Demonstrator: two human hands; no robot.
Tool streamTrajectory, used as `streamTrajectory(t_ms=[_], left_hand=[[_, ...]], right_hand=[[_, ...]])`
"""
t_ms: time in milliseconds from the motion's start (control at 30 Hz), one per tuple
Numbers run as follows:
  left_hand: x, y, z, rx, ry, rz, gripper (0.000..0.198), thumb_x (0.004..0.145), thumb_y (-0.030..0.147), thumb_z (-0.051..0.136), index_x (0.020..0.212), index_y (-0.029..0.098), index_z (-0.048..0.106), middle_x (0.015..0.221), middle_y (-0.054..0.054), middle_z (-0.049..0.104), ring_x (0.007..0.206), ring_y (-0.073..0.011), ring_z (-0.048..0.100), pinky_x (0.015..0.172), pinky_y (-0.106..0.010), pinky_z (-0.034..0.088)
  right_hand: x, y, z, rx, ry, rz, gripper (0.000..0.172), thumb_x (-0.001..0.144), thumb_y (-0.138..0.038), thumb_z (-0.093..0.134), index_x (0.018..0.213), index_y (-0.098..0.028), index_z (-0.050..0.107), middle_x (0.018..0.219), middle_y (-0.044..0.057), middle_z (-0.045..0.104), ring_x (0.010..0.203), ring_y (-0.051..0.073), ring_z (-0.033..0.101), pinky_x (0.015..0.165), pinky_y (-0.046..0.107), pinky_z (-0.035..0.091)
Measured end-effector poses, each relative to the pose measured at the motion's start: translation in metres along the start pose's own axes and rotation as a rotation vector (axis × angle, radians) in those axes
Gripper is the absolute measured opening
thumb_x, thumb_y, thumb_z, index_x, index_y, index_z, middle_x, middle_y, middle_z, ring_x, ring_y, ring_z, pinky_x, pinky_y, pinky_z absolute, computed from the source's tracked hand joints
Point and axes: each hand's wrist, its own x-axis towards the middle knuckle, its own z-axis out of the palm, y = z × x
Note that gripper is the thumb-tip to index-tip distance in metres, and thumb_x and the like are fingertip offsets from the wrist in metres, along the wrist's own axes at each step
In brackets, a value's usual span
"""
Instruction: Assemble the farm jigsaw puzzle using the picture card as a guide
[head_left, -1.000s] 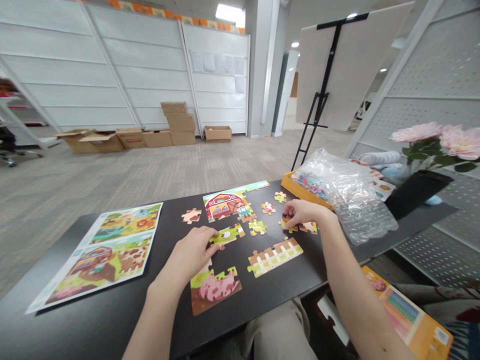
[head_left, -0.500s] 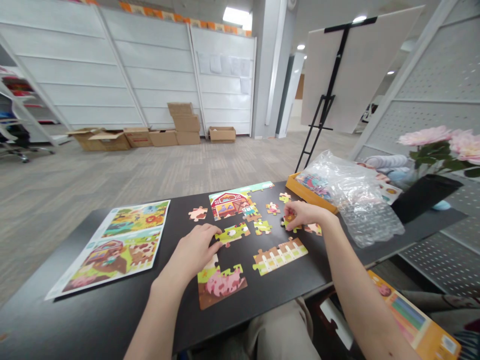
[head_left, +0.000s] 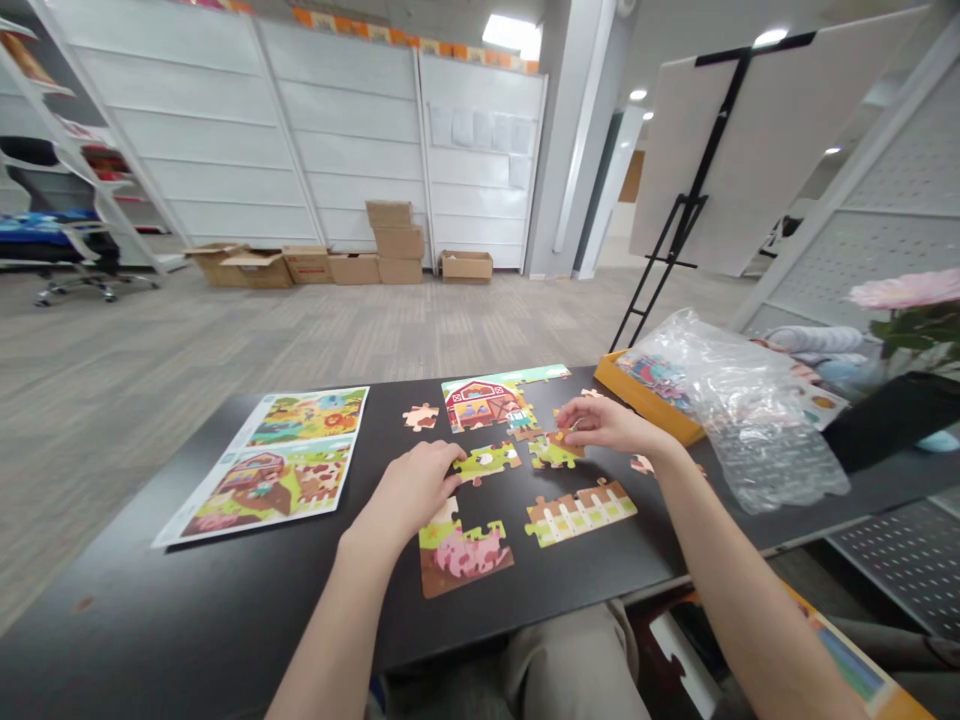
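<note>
My left hand (head_left: 421,485) rests on the black table, its fingers apart and fingertips touching the left end of a joined green puzzle strip with sheep (head_left: 487,460). To the right, my right hand (head_left: 611,425) pinches a green and brown puzzle piece (head_left: 570,441) against another green piece; whether they interlock I cannot tell. Behind them lies a joined red barn section (head_left: 484,402). Nearer me are a joined pig section (head_left: 469,560) and a white fence strip (head_left: 581,513). A loose pinkish-brown piece (head_left: 421,417) lies beyond my left hand. My right hand partly hides other loose pieces.
A printed picture sheet (head_left: 281,450) lies at the table's left. At the right, an orange box (head_left: 649,398) of puzzle pieces stands beside clear plastic wrap (head_left: 757,430) and a black flower vase (head_left: 892,420). An easel (head_left: 675,235) stands behind the table.
My right hand has brought its puzzle piece leftward against the green piece. The left hand stays at the sheep strip. The whole view has shifted slightly left.
</note>
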Motion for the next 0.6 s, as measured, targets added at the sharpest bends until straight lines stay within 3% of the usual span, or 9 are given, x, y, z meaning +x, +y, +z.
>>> streamTrajectory(t_ms=[133, 333, 600], left_hand=[[-0.001, 0.001, -0.003, -0.004, -0.011, -0.009, 0.025, 0.094, 0.021, 0.061, 0.119, 0.024, 0.065, 0.122, -0.004, 0.071, 0.115, -0.0243, 0.064, 0.091, -0.035, 0.052], [-0.004, 0.001, -0.004, -0.003, -0.012, -0.022, 0.025, 0.094, 0.021, 0.061, 0.119, 0.026, 0.065, 0.124, -0.004, 0.07, 0.117, -0.0239, 0.064, 0.091, -0.033, 0.051], [-0.006, 0.0, -0.004, -0.006, -0.008, -0.02, 0.025, 0.094, 0.02, 0.06, 0.117, 0.024, 0.065, 0.124, -0.005, 0.07, 0.116, -0.025, 0.064, 0.093, -0.035, 0.051]], right_hand=[[0.001, -0.001, 0.001, 0.009, 0.031, -0.005, 0.04, 0.071, -0.046, 0.083, 0.097, -0.018, 0.071, 0.091, 0.005, 0.071, 0.084, 0.02, 0.069, 0.074, 0.032, 0.057], [-0.003, 0.005, -0.016, -0.003, 0.297, 0.002, 0.043, 0.074, -0.05, 0.081, 0.1, -0.018, 0.07, 0.101, 0.009, 0.074, 0.087, 0.023, 0.072, 0.069, 0.03, 0.055], [0.008, 0.011, -0.002, -0.031, 0.22, 0.048, 0.044, 0.073, -0.049, 0.079, 0.102, -0.017, 0.069, 0.093, 0.008, 0.075, 0.079, 0.022, 0.072, 0.065, 0.03, 0.056]])
